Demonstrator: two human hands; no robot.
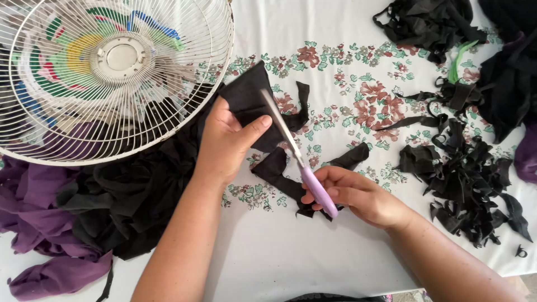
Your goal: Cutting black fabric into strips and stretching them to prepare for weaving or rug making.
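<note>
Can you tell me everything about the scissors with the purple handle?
The scissors have long, shiny metal blades and a light purple handle that looks like plastic. The right hand grips the handle, fingers wrapped round it. The blades point up and to the left, slanting over the flowery tablecloth. They meet the black cloth that the left hand holds up. Whether the blades are open is hard to tell.

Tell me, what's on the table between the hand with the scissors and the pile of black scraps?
In the head view, only bare flowered tablecloth lies between the right hand and the black scrap pile.
</note>
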